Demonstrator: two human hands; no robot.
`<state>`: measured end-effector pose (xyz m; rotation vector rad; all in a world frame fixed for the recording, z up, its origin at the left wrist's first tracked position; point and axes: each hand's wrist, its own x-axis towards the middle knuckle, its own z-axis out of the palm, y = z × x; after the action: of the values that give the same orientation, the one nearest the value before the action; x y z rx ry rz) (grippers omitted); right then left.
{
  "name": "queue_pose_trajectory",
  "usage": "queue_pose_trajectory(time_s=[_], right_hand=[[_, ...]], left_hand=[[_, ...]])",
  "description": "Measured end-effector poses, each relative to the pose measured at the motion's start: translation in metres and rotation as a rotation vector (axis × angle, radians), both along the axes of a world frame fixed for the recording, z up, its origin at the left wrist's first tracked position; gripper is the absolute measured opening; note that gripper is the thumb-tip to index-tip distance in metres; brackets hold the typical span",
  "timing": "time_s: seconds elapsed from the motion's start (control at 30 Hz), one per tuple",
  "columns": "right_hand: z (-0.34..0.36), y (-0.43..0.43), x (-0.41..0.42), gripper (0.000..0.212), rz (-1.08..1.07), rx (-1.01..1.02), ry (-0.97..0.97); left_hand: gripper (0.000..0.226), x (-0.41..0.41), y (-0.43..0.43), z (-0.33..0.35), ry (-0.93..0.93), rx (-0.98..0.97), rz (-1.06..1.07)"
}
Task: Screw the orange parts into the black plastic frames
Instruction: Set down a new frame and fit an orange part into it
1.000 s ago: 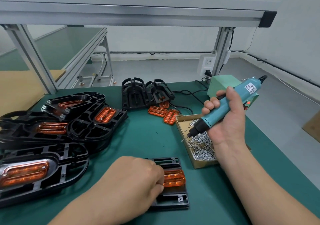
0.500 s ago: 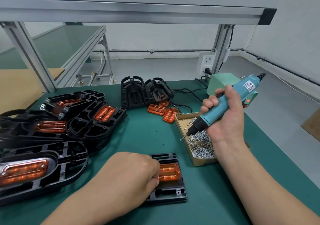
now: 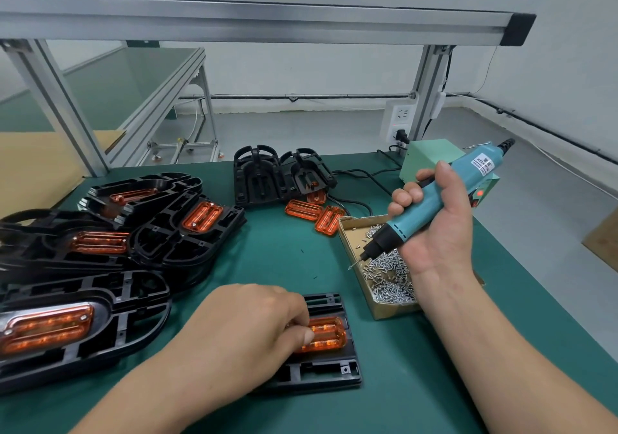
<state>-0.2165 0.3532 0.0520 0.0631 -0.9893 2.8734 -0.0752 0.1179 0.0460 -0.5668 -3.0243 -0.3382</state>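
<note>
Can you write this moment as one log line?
left hand: holds orange part in black frame | right hand: grips screwdriver over screw box

The bare left forearm reached in from the lower left, and the left hand (image 3: 254,330) lay knuckles up, its fingers curled down, thumb and fingertips holding the orange part (image 3: 329,333). The bare right forearm rose from the lower right corner to a bent wrist. The right hand (image 3: 441,233) was raised well apart from the left, palm toward the camera, fingers and thumb wrapped round the screwdriver (image 3: 418,212), whose tip pointed down and left.
</note>
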Motion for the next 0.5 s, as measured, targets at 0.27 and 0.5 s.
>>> queue_pose_trajectory(time_s=[0.27,0.5], right_hand=[[0.001,0.000,0.001,0.024,-0.003,0.012,0.000],[0.000,0.000,0.001,0.023,0.000,0.009,0.003]], left_hand=[[0.042,-0.006,0.003,-0.011,0.018,-0.051,-0.040],[0.028,-0.007,0.007,-0.014,-0.008,-0.063,0.009]])
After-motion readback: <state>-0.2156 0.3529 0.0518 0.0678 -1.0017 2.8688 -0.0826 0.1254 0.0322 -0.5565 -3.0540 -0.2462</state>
